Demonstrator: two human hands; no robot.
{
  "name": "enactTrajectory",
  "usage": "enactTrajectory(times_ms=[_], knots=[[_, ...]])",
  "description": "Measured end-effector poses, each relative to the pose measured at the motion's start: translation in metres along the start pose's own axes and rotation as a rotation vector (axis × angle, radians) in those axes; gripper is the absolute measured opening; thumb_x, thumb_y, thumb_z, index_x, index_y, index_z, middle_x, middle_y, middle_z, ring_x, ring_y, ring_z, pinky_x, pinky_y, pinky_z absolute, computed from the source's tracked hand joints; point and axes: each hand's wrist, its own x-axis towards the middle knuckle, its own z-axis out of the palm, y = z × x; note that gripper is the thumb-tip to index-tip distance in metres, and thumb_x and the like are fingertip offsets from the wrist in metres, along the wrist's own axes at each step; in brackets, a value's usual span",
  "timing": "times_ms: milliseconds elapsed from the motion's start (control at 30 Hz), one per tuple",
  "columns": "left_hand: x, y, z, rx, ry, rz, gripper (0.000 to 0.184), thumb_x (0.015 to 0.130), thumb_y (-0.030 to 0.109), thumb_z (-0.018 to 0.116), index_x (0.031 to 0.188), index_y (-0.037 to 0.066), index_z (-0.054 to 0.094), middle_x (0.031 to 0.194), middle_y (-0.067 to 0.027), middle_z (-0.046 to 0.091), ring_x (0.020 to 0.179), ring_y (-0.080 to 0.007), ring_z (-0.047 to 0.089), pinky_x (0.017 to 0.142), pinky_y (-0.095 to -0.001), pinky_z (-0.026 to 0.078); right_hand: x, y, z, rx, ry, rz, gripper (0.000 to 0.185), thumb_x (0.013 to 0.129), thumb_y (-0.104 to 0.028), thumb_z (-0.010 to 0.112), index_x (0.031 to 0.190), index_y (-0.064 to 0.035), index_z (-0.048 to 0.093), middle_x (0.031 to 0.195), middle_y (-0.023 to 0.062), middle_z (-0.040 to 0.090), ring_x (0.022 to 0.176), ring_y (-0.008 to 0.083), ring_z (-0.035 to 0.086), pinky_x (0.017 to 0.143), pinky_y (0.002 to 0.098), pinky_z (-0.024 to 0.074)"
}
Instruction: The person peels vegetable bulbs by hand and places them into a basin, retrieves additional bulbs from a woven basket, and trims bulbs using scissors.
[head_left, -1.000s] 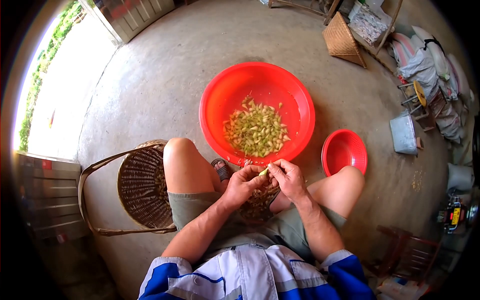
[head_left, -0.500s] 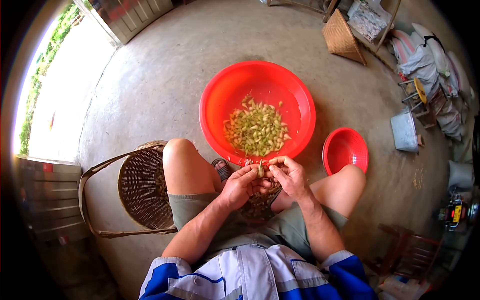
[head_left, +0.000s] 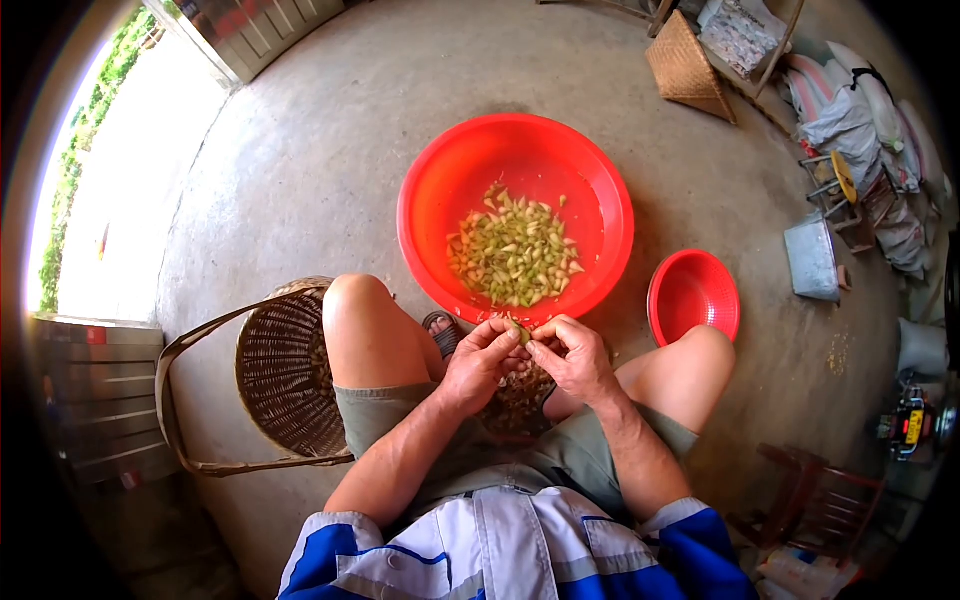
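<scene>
A small green bulb [head_left: 521,335] is pinched between my two hands, just below the near rim of a large red basin [head_left: 420,215]. My left hand [head_left: 482,362] has its thumb and fingertips on the bulb from the left. From the right, the thumb and index finger of my right hand [head_left: 573,358] close on it too. Inside the basin lies a heap of pale green bulbs [head_left: 515,250]. Beneath my hands, between my legs, a pile of brownish scraps [head_left: 518,400] shows in part.
A wicker basket [head_left: 285,375] with a long handle stands left of my legs. At the right are a small red basket [head_left: 693,295], a metal bucket [head_left: 812,260], a woven basket [head_left: 688,70] and several sacks [head_left: 850,125]. A dark red chair [head_left: 825,500] is at the lower right.
Both hands have shifted the bulb about between their fingertips; it stood upright half a second ago and now is mostly covered by the fingers. The view has tilted slightly.
</scene>
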Motion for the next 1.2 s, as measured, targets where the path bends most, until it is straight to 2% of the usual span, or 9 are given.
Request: enactTrajectory(times_ms=[133,333,433,633,733,900,933,1033,1200], knots=[[0.002,-0.002,-0.003,0.032,-0.013,0.012,0.01,0.098,0.013,0.056,0.105,0.008,0.059,0.094,-0.0036,0.065,0.082,-0.0128,0.063,0.07,-0.0258,0.053,0.002,-0.001,-0.003,-0.077,0.001,-0.093,0.008,0.082,-0.003,0.069,0.084,0.0009,0.063,0.079,0.0121,0.062,0.072,0.0241,0.062,0.066,0.0336,0.0486],[0.001,0.0,-0.002,0.066,-0.008,0.001,0.011,0.097,0.014,0.057,0.105,0.007,0.059,0.095,-0.0043,0.065,0.082,-0.013,0.063,0.071,-0.0262,0.053,0.002,0.003,-0.005,-0.109,-0.012,-0.11,0.007,0.083,-0.003,0.068,0.084,0.0005,0.061,0.078,0.0127,0.061,0.07,0.0246,0.062,0.065,0.0338,0.0486],[0.0,0.001,0.0,0.074,0.002,-0.011,0.012,0.097,0.013,0.057,0.106,0.006,0.059,0.096,-0.005,0.065,0.083,-0.0136,0.064,0.073,-0.027,0.054,0.001,0.001,-0.003,-0.111,0.018,-0.103,0.007,0.083,-0.002,0.067,0.085,0.0005,0.061,0.078,0.0113,0.062,0.069,0.0211,0.062,0.063,0.0325,0.0487],[-0.001,-0.002,0.003,0.176,0.024,0.027,0.016,0.096,0.009,0.058,0.111,0.004,0.061,0.101,-0.0052,0.065,0.088,-0.0143,0.064,0.079,-0.0275,0.054,0.0,0.011,0.001,0.204,0.062,0.086,0.008,0.087,-0.004,0.067,0.087,0.0006,0.061,0.081,0.0066,0.064,0.069,0.0101,0.061,0.06,0.0265,0.0514],[-0.001,-0.006,0.002,0.299,0.001,0.067,0.02,0.095,0.007,0.059,0.114,0.003,0.06,0.103,-0.0048,0.065,0.089,-0.0137,0.064,0.08,-0.0271,0.053,0.0,0.007,0.001,0.231,0.038,0.12,0.009,0.088,-0.005,0.067,0.088,0.0011,0.061,0.081,0.006,0.063,0.068,0.0089,0.061,0.06,0.0251,0.0521],[-0.003,-0.004,0.004,0.492,0.004,0.043,0.022,0.095,0.007,0.06,0.116,0.001,0.059,0.103,-0.0052,0.065,0.091,-0.014,0.064,0.081,-0.0278,0.054,0.0,0.018,-0.003,0.032,0.003,-0.018,0.009,0.088,-0.006,0.067,0.09,0.0013,0.061,0.079,0.0075,0.062,0.066,0.0122,0.062,0.058,0.0269,0.0503],[-0.003,-0.005,0.002,0.463,-0.015,0.033,0.022,0.095,0.007,0.06,0.116,0.001,0.059,0.104,-0.0054,0.065,0.091,-0.0142,0.064,0.081,-0.0281,0.054,0.001,0.017,-0.005,-0.02,-0.015,-0.049,0.009,0.088,-0.006,0.067,0.09,0.0014,0.062,0.079,0.008,0.062,0.066,0.0132,0.062,0.058,0.0277,0.05],[-0.002,-0.006,-0.001,0.397,-0.055,0.009,0.022,0.095,0.007,0.059,0.116,0.0,0.059,0.105,-0.0061,0.064,0.092,-0.0148,0.064,0.082,-0.0289,0.054,0.001,0.008,-0.007,0.104,-0.036,0.07,0.008,0.087,-0.005,0.066,0.088,0.0012,0.061,0.077,0.0099,0.062,0.066,0.0168,0.062,0.059,0.0305,0.0491],[-0.003,-0.005,0.002,0.34,-0.069,-0.02,0.024,0.095,0.006,0.059,0.117,-0.001,0.059,0.108,-0.0074,0.064,0.093,-0.0158,0.064,0.084,-0.0297,0.054,0.001,0.014,-0.003,0.001,0.039,-0.009,0.006,0.086,-0.003,0.063,0.085,0.0007,0.059,0.074,0.0082,0.061,0.066,0.0155,0.061,0.06,0.0294,0.0497]])
